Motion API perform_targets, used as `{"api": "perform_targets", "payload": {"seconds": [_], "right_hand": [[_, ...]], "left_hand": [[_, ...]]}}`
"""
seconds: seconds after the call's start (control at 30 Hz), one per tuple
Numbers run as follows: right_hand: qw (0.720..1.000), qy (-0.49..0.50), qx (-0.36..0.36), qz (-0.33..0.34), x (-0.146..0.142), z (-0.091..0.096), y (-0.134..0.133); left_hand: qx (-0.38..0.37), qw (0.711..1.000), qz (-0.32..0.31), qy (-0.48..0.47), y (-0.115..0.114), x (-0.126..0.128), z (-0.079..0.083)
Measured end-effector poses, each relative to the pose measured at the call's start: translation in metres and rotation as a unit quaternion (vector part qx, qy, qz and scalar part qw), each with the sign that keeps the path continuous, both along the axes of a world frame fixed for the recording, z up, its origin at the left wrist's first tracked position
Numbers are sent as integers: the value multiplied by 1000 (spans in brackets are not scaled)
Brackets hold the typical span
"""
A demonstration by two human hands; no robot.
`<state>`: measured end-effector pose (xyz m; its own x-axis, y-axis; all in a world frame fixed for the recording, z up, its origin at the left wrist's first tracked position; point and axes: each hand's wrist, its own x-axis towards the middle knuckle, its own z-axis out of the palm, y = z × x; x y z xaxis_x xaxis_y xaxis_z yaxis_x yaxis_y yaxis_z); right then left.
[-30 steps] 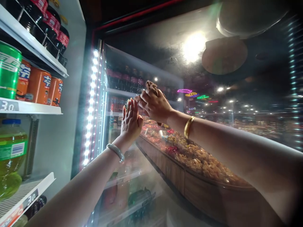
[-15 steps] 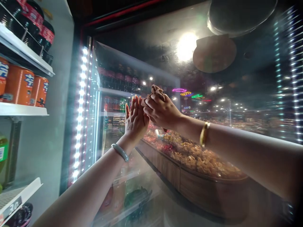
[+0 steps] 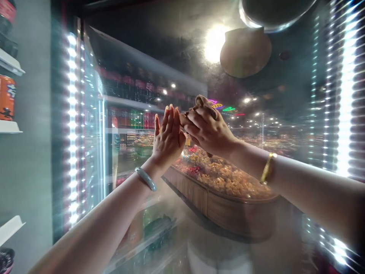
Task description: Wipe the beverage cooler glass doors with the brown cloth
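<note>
My left hand (image 3: 168, 137) lies flat against the glass door (image 3: 159, 236), fingers stretched upward, a pale bangle (image 3: 145, 179) round its wrist. Just to its right, my right hand (image 3: 209, 131) grips a crumpled brown cloth (image 3: 203, 102) and presses it on the same pane. Part of the cloth bulges out above the knuckles; the rest is hidden under the palm. A gold bracelet (image 3: 267, 168) circles my right wrist. The glass is hazy and mirrors shelves of drinks and bright lights.
Left of the door are cooler shelves (image 3: 11, 126) with an orange can (image 3: 7, 98) and dark bottles (image 3: 8, 24). An LED strip (image 3: 73, 129) runs down the left side. Through the glass shows a wooden display bin (image 3: 228, 209) heaped with packaged goods (image 3: 225, 175).
My right hand has slid to the right across the glass with the cloth, opening a small gap from my left hand. The view has turned right, so less of the shelves shows.
</note>
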<state>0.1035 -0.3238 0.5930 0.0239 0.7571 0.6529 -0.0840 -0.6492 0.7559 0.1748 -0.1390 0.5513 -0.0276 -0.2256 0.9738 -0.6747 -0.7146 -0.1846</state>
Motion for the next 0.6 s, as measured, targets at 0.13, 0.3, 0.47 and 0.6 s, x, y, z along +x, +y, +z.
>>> {"api": "perform_targets", "payload": {"seconds": [0.13, 0.3, 0.47, 0.6], "right_hand": [[999, 21, 43, 19, -21, -4, -49], [985, 35, 169, 19, -21, 0, -29], [995, 56, 82, -18, -38, -22, -60], [994, 44, 94, -19, -53, -10, -103]], "left_hand": [[25, 999, -27, -2, -21, -5, -13], [14, 999, -43, -1, -50, -15, -5], [17, 999, -51, -10, -73, -26, -3], [40, 998, -57, -8, -84, -31, -5]]}}
